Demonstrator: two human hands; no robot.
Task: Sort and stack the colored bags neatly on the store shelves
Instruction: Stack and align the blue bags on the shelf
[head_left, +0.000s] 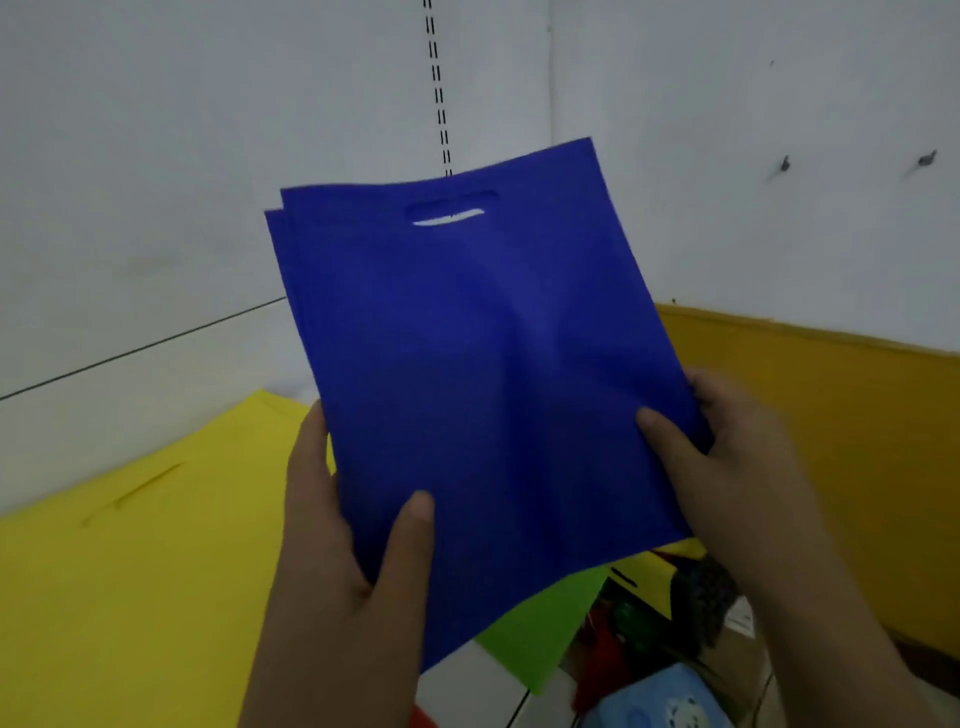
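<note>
A small bundle of flat blue bags (467, 338) with a cut-out handle slot near the top is held upright in front of me. My left hand (343, 525) grips its lower left edge, thumb on the front. My right hand (727, 457) grips the right edge, thumb pressed on the front too. A stack of yellow bags (135, 561) lies flat on the white shelf (104, 410) at the lower left, behind my left hand. A green bag (540, 634) shows below the blue bundle.
White shelf back panel with a slotted upright (439, 104) stands behind. A yellow-painted wall band (831, 415) runs at the right. Below, on the tiled floor, lie mixed coloured items, red and dark ones, and a light blue object (660, 701).
</note>
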